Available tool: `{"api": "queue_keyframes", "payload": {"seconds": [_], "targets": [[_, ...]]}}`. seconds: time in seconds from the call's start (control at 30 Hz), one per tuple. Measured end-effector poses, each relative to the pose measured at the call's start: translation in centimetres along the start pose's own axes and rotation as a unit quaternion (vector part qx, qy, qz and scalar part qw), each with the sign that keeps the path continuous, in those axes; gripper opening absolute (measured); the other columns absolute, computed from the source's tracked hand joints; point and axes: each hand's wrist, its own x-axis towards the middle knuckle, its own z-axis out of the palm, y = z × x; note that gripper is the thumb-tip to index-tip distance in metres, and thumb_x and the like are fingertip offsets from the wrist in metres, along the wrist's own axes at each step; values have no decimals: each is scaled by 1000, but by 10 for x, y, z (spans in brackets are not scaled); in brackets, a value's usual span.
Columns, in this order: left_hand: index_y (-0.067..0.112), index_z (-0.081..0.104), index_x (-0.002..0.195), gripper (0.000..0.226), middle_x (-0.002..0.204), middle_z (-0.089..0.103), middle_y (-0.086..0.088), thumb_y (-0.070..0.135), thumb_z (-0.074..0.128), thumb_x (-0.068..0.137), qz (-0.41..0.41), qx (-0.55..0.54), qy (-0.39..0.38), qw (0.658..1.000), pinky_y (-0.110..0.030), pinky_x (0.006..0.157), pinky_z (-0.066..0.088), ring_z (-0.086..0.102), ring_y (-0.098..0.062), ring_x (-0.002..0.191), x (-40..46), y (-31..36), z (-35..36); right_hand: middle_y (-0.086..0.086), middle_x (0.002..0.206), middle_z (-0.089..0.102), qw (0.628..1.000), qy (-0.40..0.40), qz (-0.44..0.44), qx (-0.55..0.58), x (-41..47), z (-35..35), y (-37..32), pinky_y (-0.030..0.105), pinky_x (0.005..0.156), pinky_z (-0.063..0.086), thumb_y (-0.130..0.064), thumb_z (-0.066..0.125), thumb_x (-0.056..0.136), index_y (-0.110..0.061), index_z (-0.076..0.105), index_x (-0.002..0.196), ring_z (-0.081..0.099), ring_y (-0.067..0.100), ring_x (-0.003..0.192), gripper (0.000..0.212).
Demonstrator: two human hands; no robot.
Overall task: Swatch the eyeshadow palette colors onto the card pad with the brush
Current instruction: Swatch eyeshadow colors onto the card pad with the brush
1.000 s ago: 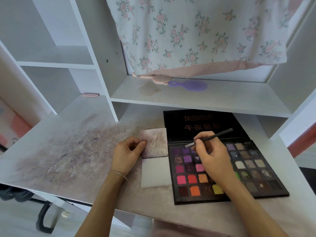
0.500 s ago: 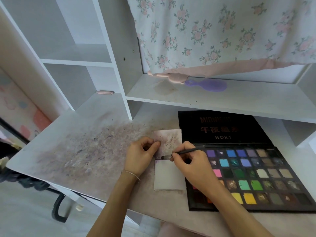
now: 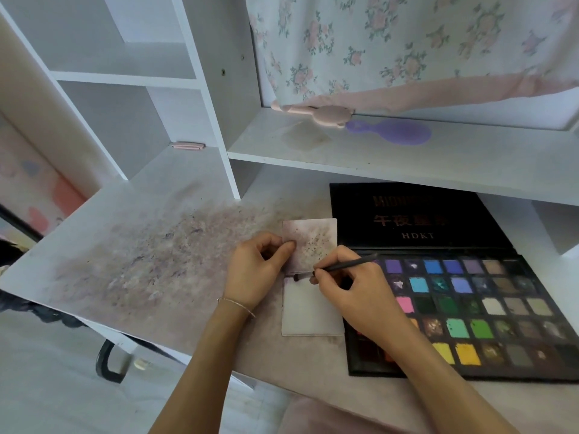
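A white card pad [image 3: 308, 311] lies open on the desk, its smudged upper leaf [image 3: 316, 242] flipped back. My left hand [image 3: 257, 270] pinches the left edge of that upper leaf. My right hand [image 3: 357, 292] grips a thin dark brush [image 3: 335, 269], whose tip touches the top edge of the lower white page. To the right lies the open black eyeshadow palette [image 3: 488, 311] with several rows of coloured pans; my right forearm covers its lower-left pans.
The desk surface [image 3: 150, 270] left of the pad is stained with powder. A shelf above holds a purple hairbrush [image 3: 398, 131] and a pink object [image 3: 322, 114] under a floral cloth [image 3: 407, 42]. A white upright panel [image 3: 219, 120] stands behind the pad.
My right hand moved left from the palette's purple pans to the pad, and the brush tip now rests on the lower page. My left hand kept its pinch on the upper leaf.
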Motion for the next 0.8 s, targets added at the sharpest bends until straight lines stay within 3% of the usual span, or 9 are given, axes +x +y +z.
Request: {"api": "queue_keyframes", "payload": {"seconds": [0.4,0.8], "targets": [[21,59,62,23,63,57,4,14,64,83,5,0,5,1000,-23,61,44,52,-10,60,0,0,0,-4,74,65,1000,-3,6,-21,0,1,-1,27,66,50,-15,59,83,-26,58,78,60,7,71,12],[19,59,62,22,61,57,3,15,64,83,-3,2,5,1000,-25,61,44,52,-10,59,0,0,0,-5,77,64,999,-19,0,-32,0,0,-1,23,67,50,-17,58,83,-27,56,78,59,4,74,11]]}}
